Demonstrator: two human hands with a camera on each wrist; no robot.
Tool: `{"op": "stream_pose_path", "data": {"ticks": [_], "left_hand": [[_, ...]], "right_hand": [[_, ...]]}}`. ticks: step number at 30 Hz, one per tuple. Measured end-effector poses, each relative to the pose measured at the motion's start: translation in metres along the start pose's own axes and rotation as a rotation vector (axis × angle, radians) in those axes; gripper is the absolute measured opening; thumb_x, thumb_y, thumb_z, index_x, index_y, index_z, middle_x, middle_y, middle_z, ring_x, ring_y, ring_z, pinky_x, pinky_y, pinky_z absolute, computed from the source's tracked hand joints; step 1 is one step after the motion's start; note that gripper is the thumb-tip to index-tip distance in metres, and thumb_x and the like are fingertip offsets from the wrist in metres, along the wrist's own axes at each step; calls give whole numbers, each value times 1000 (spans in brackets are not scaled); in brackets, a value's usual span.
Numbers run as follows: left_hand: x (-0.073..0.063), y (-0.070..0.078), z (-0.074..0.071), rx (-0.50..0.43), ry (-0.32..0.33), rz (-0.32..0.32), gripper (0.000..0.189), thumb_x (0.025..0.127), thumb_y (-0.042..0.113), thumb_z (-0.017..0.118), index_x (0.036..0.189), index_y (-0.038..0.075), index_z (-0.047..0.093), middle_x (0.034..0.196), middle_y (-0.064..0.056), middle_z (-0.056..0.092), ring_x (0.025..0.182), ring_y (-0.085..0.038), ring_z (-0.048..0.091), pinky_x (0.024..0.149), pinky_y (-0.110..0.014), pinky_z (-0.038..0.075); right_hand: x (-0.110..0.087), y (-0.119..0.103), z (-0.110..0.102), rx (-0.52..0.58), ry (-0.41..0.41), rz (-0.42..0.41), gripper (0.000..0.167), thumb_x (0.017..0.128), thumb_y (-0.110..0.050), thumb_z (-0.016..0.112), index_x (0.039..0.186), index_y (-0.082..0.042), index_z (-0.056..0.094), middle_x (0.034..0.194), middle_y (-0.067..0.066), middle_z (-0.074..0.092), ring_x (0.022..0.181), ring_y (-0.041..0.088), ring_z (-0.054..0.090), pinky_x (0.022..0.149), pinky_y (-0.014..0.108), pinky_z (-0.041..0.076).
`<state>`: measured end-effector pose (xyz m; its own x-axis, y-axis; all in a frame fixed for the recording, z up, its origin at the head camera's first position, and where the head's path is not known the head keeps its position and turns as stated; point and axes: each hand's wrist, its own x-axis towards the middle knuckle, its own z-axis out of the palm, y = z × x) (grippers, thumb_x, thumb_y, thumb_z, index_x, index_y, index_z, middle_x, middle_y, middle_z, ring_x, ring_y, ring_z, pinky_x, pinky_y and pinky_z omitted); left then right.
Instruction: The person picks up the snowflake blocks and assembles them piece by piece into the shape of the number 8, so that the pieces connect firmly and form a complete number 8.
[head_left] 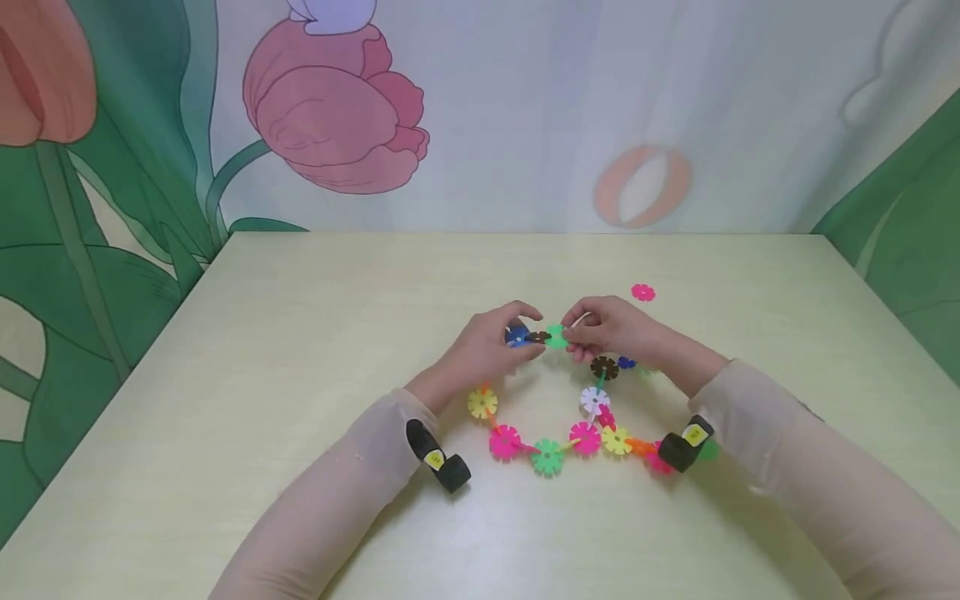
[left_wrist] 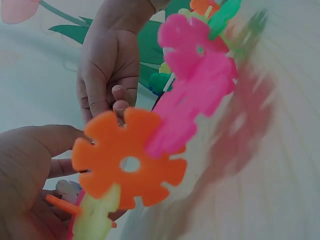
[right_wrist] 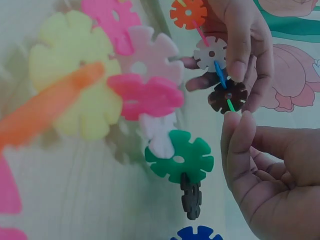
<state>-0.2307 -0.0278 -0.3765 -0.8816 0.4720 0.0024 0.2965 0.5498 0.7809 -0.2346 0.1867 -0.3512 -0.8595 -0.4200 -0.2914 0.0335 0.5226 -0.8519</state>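
My right hand (head_left: 611, 327) pinches a light green notched disc (head_left: 556, 337) between thumb and fingertips. The disc is slotted onto a dark brown notched disc (right_wrist: 227, 96), edge-on in the head view. My left hand (head_left: 491, 343) holds the chain by the brown disc and a blue disc (head_left: 517, 336), its thumb and index finger curled around them. In the left wrist view an orange disc (left_wrist: 127, 160) hides part of the left hand. Linked yellow (head_left: 483, 403), pink (head_left: 506, 442) and green (head_left: 547, 457) plastic discs form a loop below the hands.
A loose pink disc (head_left: 642, 292) lies beyond my right hand. A second run of linked discs, with a yellow one (head_left: 617, 441), extends right beneath my right wrist. The pale table (head_left: 225, 375) meets a flower-printed curtain (head_left: 510, 125) at its far edge.
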Motion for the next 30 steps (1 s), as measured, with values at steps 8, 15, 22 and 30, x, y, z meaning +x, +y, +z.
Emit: {"op": "stream_pose_path", "data": {"ticks": [8, 15, 22, 30], "left_hand": [[3, -3, 3, 91, -17, 51, 49, 84, 30, 74, 128, 21, 55, 102, -4, 65, 86, -16, 59, 75, -27, 48], [3, -3, 5, 145, -13, 48, 35, 85, 28, 74, 117, 21, 62, 92, 0, 66, 78, -15, 56, 66, -23, 43], [1, -3, 4, 111, -7, 36, 33, 86, 24, 73, 115, 17, 62, 95, -2, 66, 83, -16, 57, 70, -23, 45], [-1, -3, 2, 64, -19, 41, 32, 86, 22, 72, 115, 15, 62, 101, -4, 66, 86, -17, 58, 72, -22, 46]], "right_hand": [[5, 1, 0, -12, -24, -46, 25, 96, -9, 56, 115, 7, 54, 86, 11, 67, 73, 20, 66, 72, 24, 57], [7, -1, -5, -101, -20, -59, 24, 96, -13, 57, 111, 6, 59, 93, 18, 66, 75, 19, 66, 72, 26, 57], [9, -3, -30, -362, 128, 6, 23, 96, -17, 58, 109, 2, 61, 103, 21, 66, 82, 23, 66, 70, 30, 56], [14, 16, -75, -539, 266, 112, 26, 95, -17, 58, 111, 4, 58, 110, 26, 63, 90, 35, 65, 71, 36, 56]]}}
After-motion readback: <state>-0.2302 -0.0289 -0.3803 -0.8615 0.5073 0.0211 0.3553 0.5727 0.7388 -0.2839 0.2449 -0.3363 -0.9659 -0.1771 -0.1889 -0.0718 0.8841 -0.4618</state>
